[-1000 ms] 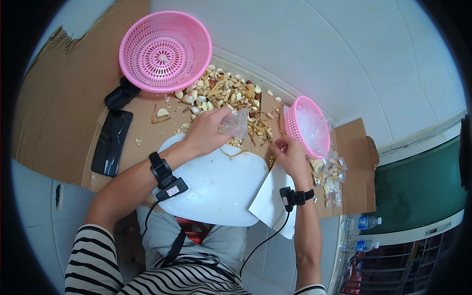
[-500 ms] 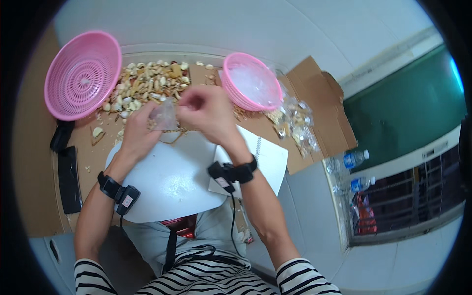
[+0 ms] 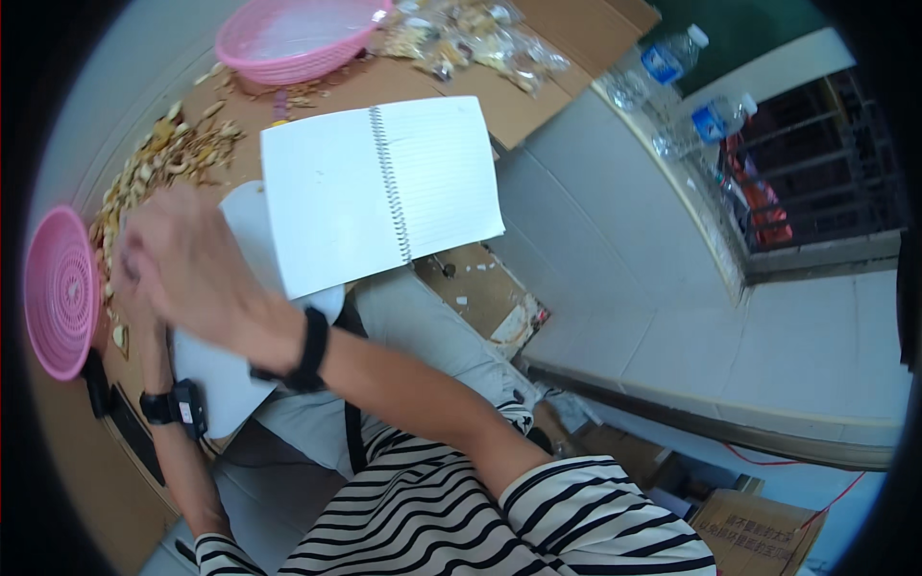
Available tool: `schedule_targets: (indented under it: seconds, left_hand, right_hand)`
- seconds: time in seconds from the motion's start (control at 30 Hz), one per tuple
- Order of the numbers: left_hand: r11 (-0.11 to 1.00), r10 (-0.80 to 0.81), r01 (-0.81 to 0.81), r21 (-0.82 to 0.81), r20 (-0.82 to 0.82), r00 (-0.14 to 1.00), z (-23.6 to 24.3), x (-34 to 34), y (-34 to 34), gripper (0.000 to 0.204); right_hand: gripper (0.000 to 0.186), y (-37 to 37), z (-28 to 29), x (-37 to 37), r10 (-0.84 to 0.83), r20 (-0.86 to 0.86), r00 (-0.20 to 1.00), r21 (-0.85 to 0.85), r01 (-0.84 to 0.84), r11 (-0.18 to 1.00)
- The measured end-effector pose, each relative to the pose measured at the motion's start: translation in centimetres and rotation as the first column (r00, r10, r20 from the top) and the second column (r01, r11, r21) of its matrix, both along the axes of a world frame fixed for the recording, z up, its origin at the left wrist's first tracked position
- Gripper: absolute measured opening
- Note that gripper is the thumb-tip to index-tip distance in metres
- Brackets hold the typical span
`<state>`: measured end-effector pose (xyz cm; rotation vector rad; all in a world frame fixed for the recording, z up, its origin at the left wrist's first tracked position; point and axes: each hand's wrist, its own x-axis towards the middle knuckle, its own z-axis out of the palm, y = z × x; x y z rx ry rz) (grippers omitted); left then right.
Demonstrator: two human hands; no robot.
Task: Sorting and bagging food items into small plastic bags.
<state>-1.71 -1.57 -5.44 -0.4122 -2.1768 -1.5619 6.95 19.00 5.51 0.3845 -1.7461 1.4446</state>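
My right hand [image 3: 187,264] is over the left side of the worktop with its fingers curled, and whatever is in them is hidden. Close behind and below it is my left hand [image 3: 142,312], its fingers mostly covered by the right one. Just beyond both hands lies a heap of mixed dried pieces [image 3: 158,158], pale and brown, spread on the cardboard. A white rounded board [image 3: 216,379] is under my right forearm. The small clear bag from before does not show.
A spiral notebook [image 3: 331,197] lies open right of my hands. One pink basket [image 3: 48,288] stands far left; another pink basket [image 3: 298,69] holds clear plastic. Filled clear packets [image 3: 447,43] lie on the cardboard [image 3: 552,67]. Two plastic bottles [image 3: 663,62] stand by the window.
The view has swung to the right, so the hands and heap appear farther left. My right hand now covers the left hand's fingers and the clear bag is out of sight.
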Motion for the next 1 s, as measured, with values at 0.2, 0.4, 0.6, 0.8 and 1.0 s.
schedule_targets:
  seconds: [0.2,0.4,0.6,0.8,1.0]
  left_hand:
    - [0.965,0.008,-0.025,-0.26,-0.068,0.998,0.6,-1.4,-4.0,0.032]
    - [0.986,0.154,-0.161,0.04,0.139,0.978,3.3,0.9,-2.2,0.037]
    - [0.976,0.057,-0.045,-0.215,0.047,0.997,8.4,4.2,4.5,0.048]
    - [0.993,-0.113,0.113,0.015,0.275,0.955,7.3,8.7,12.7,0.065]
    - [0.948,-0.147,0.242,-0.205,0.392,0.908,8.1,16.1,22.9,0.083]
  right_hand:
    - [0.021,10.9,-3.6,14.8,0.163,0.196,0.967,0.13,-0.19,0.973]
    - [0.015,24.0,-12.2,20.6,-0.098,0.641,0.761,0.111,0.035,0.993]
    - [0.008,30.3,-21.9,22.8,0.002,0.941,0.34,-0.036,0.094,0.995]
    - [0.005,32.5,-25.2,20.5,-0.057,0.945,0.322,0.089,-0.085,0.992]
    - [0.021,34.3,-24.0,17.7,0.578,0.803,0.144,-0.449,-0.491,0.746]
